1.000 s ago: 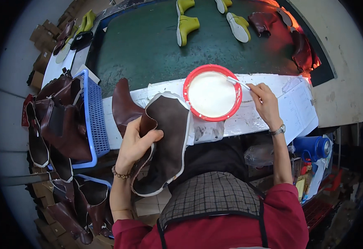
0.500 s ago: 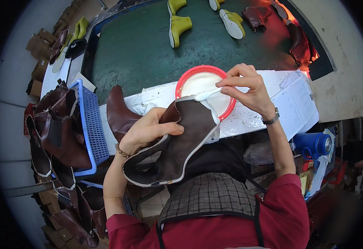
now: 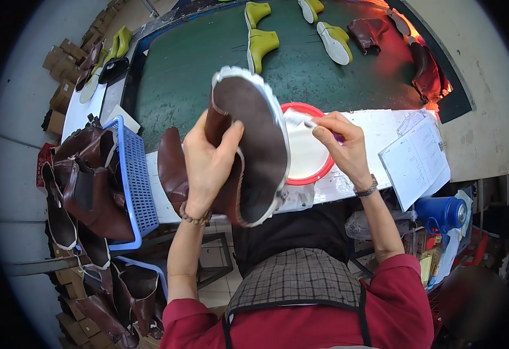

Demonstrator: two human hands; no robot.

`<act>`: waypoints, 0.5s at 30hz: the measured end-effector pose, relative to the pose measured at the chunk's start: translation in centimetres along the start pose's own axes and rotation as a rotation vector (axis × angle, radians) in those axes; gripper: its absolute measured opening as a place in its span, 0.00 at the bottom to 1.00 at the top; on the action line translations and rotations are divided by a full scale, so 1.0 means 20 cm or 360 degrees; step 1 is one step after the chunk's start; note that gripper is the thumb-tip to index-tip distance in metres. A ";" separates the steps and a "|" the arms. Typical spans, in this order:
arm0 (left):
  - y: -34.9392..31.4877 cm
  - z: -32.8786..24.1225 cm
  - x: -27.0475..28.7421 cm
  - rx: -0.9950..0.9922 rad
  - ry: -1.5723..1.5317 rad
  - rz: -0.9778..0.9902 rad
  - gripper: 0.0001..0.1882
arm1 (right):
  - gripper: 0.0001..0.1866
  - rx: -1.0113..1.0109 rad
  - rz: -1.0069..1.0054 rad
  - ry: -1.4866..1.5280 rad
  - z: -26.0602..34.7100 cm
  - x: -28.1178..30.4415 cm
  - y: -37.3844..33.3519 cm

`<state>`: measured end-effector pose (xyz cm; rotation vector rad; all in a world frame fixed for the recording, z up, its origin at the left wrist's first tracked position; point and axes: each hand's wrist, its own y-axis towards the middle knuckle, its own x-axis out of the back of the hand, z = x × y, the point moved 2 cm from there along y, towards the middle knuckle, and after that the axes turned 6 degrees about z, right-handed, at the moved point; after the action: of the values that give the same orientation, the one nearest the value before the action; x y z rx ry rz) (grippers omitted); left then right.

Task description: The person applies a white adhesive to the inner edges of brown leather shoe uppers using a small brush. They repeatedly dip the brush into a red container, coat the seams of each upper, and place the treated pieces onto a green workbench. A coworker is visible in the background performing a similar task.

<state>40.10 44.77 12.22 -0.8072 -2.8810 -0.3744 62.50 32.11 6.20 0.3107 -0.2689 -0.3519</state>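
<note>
My left hand grips a brown leather boot upper, thumb on its dark inner face. White paste coats the upper's curved edge along the top and right. A small white-tipped brush is pinched in my right hand, over the red-rimmed tub. White paste fills that tub, whose left side is hidden behind the upper. Standing on the white bench, left of my left hand, is another brown boot upper.
Left is a blue basket heaped with brown uppers. Yellow shoe forms and brown uppers lie on the green conveyor belt, near a red glow. To the right are a notebook and blue flask.
The upper has been raised and turned, so its pasted edge now faces away and right. My right hand has drawn the brush off that edge and now holds it over the tub.
</note>
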 end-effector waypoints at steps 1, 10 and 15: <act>0.02 0.00 -0.02 -0.0034 -0.0038 0.0018 0.13 | 0.10 -0.0164 -0.0004 0.0195 0.02 -0.05 -0.01; -0.06 0.06 -0.04 -0.0342 -0.0110 0.0722 0.70 | 0.10 -0.0556 -0.0479 0.0864 0.13 -0.22 0.09; -0.22 0.10 -0.18 -0.0504 0.0632 0.0319 0.70 | 0.09 -0.0498 -0.0458 0.0924 0.13 -0.20 0.11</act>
<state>40.74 39.81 8.75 -0.9335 -2.3806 -0.8707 58.59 34.87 8.57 0.1308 0.4039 -0.5618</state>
